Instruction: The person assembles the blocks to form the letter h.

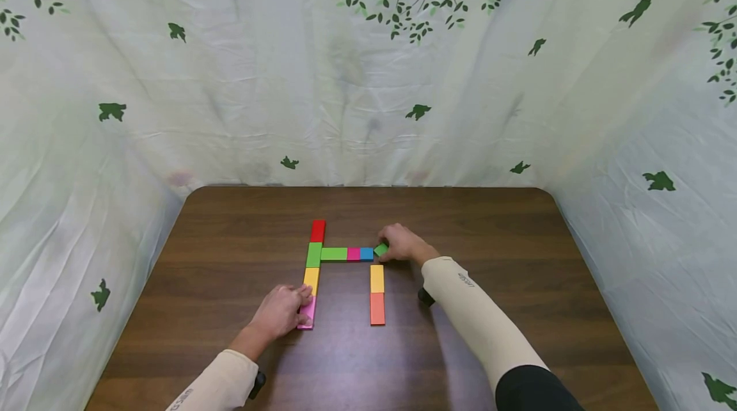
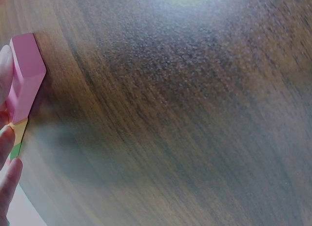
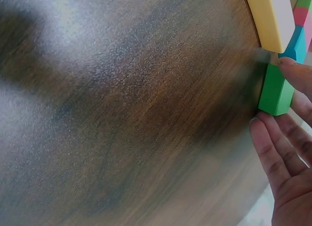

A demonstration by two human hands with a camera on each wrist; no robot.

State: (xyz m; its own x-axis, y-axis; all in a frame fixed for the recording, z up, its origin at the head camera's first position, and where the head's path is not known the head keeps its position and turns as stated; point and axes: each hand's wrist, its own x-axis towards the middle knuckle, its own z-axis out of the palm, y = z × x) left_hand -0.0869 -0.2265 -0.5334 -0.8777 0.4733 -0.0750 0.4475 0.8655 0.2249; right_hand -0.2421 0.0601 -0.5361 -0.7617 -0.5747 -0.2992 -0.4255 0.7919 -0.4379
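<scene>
In the head view my left hand [image 1: 281, 310] is at the near end of a left-hand column of blocks, its thumb and fingers on the pink block [image 1: 308, 314]. That pink block [image 2: 30, 65] shows at the left edge of the left wrist view. Above it the column runs yellow [image 1: 311, 280], green [image 1: 313, 255] and red [image 1: 318, 230]. My right hand [image 1: 403, 243] pinches a small green block [image 3: 275, 92] between thumb and fingers. It sits slightly turned, beside the blue block [image 1: 366, 254] that ends the crossing row.
The crossing row also has a long green block [image 1: 334, 255] and a magenta block [image 1: 354, 254]. Below my right hand lie a yellow-orange block [image 1: 377, 278] and a coral block [image 1: 377, 308], end to end. Everything rests on a brown wooden table [image 1: 489, 225], with leaf-printed curtains [image 1: 345, 78] around it.
</scene>
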